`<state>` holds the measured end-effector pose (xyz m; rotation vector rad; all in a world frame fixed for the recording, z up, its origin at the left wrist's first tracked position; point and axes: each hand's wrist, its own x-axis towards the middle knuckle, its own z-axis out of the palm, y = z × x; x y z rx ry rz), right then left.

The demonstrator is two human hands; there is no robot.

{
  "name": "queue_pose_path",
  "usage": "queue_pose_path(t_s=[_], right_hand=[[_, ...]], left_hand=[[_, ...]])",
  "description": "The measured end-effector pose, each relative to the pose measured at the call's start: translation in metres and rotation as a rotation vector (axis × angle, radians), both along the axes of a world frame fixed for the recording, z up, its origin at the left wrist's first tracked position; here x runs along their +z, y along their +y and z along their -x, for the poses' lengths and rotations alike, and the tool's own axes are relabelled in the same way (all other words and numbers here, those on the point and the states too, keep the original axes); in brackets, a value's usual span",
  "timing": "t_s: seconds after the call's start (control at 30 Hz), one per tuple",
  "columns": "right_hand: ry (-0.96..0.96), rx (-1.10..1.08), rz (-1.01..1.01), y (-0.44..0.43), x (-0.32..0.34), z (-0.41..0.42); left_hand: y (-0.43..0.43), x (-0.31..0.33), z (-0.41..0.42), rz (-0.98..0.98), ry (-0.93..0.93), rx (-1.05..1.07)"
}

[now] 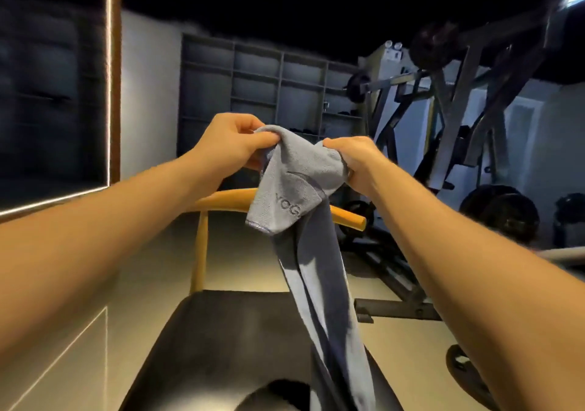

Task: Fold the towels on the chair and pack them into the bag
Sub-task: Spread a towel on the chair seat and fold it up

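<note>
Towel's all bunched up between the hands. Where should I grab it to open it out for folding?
Probably the stitched hem at the lettered flap's low corner, pinched from the left by the left hand. That flap of the towel hangs flat and free in front, while the rest trails down twisted toward the seat. The right hand can hold the bunched top.

The towel (304, 170) runs past the bottom edge — lettering (288, 207) partly hidden.
</note>
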<state>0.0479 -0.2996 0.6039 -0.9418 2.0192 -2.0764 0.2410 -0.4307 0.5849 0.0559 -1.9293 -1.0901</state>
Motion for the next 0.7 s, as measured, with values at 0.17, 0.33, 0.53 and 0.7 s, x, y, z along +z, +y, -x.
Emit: queue_pose_path(t_s=[0.17, 0.33, 0.53, 0.7], right_hand=[[0.043, 0.162, 0.123, -0.043, 0.042, -0.006], [-0.014, 0.142, 0.043, -0.048, 0.006, 0.019], [-0.162, 0.097, -0.127, -0.013, -0.082, 0.052], [-0.032, 0.009, -0.329, 0.027, -0.145, 0.061]], left_hand=[[-0.019, 0.045, -0.028, 0.025, 0.143, 0.154], [-0.019, 0.015, -0.004, 0.018, -0.018, 0.129], [0.002, -0.065, 0.06, -0.086, -0.178, 0.102], [0.017, -0.125, 0.104, -0.213, -0.297, 0.098]])
